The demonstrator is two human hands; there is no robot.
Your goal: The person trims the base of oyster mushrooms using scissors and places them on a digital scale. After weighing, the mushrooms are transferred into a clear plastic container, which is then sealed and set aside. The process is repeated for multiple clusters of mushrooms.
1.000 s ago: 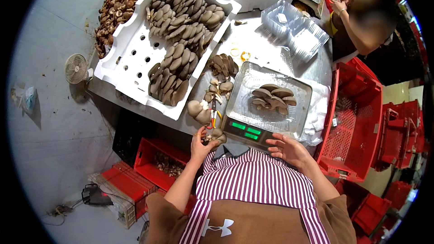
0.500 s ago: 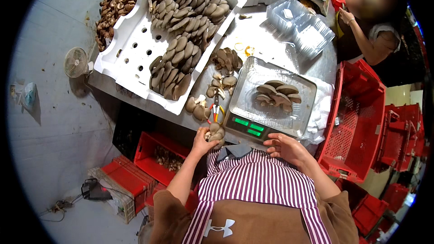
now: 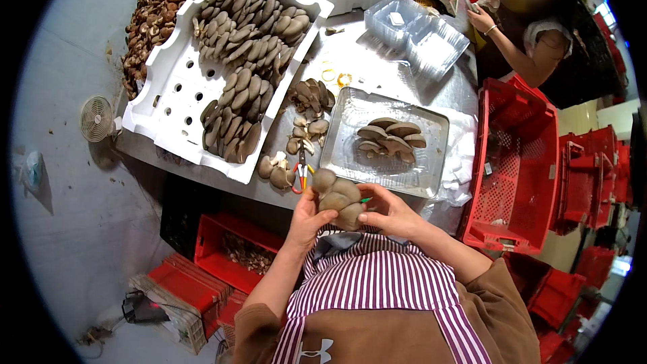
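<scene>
Close to my apron, a grey-brown oyster mushroom cluster [image 3: 339, 201] is held between both hands. My left hand [image 3: 308, 221] grips its left side, thumb across the caps. My right hand [image 3: 393, 214] curls round the right side, its thumb on the lower cap and its fingers partly hidden behind. Just beyond lies a pair of scissors [image 3: 302, 167] with red and yellow handles. More oyster mushrooms [image 3: 391, 139] sit in a clear plastic tray on the scale's metal pan [image 3: 441, 136]. The scale's display is mostly covered by my right hand and the cluster.
A white foam crate [image 3: 158, 125] of oyster mushrooms stands at left, beside piled brown mushrooms [image 3: 151, 20]. Loose clusters [image 3: 311, 96] lie between crate and scale. Stacked clear plastic containers [image 3: 414, 34] stand beyond. Red crates [image 3: 515, 168] line the right, where a co-worker [image 3: 515, 47] stands.
My left hand has lifted the mushroom cluster and brought it rightward in front of the scale. My right hand, free before, has come in and taken hold of it. The view has shifted slightly.
</scene>
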